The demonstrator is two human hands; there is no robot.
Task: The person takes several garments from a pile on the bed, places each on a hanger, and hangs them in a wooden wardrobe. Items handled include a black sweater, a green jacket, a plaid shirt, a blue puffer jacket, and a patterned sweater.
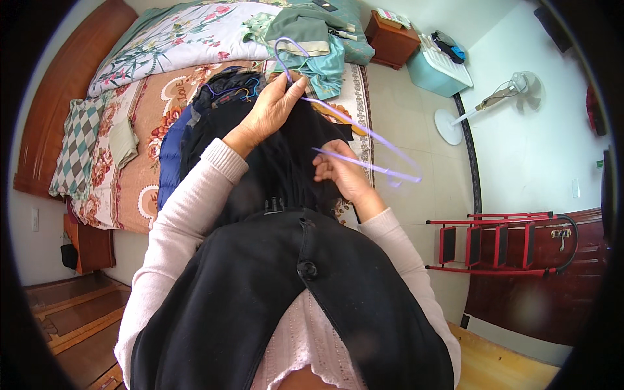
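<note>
My left hand (270,109) is closed around the neck of a pale purple clothes hanger (364,127), whose hook rises above my fingers. The hanger's right side sticks out past a black garment (260,166), and its left side is hidden under my hand and the dark cloth. The fingers of my right hand (348,174) curl at the right edge of that garment, and the hanger's lower bar crosses in front of them. Exactly how much cloth they grip is hard to see.
Under the clothes is a bed with a floral sheet (140,153). A blue padded jacket (170,153), more clothes on hangers and a green garment pile (299,32) lie there. To the right stand a teal storage box (432,75), a white fan (450,127) and a red folding step ladder (494,246).
</note>
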